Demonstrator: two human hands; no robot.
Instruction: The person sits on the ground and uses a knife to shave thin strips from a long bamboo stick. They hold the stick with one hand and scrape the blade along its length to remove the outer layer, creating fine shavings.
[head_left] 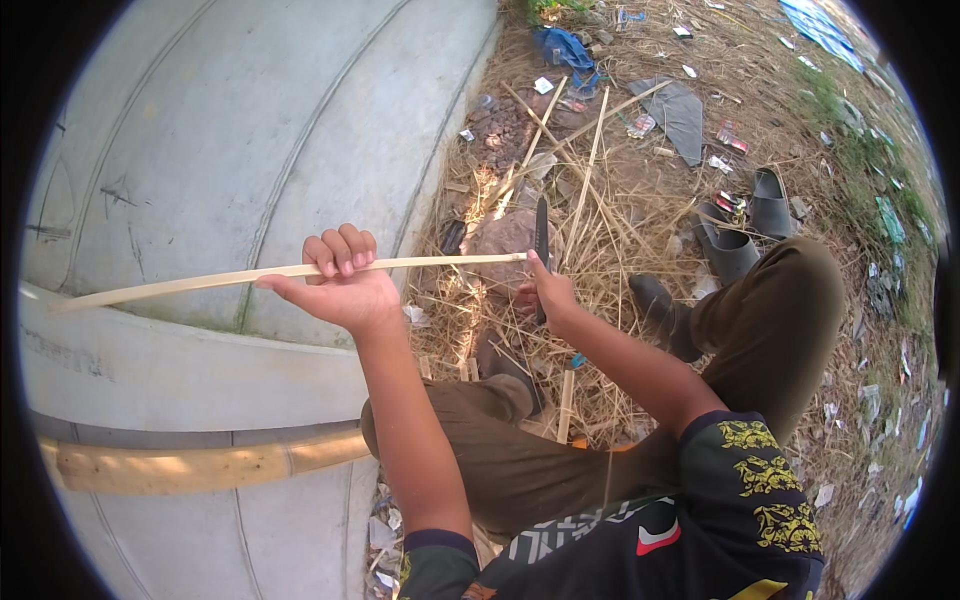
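Note:
A long, thin, pale bamboo strip (440, 262) stretches from the far left of the head view to the middle, bowing slightly. My left hand (350, 282) is closed around it, fingers curled over the top and thumb pointing left along it. At the strip's right end is my right hand (548, 294), gripping a knife (541, 228) with a dark blade that points away from me. The right thumb presses by the strip's end, close to the blade. The knife's handle is mostly hidden by the fingers.
Grey concrete panels (260, 130) fill the left, with a bamboo pole (180, 468) along the lower part. Shavings and loose strips (592, 160) litter the ground ahead. To the right lie dark sandals (770, 205), a grey sheet piece (678, 118) and scattered litter. My bent legs flank the work.

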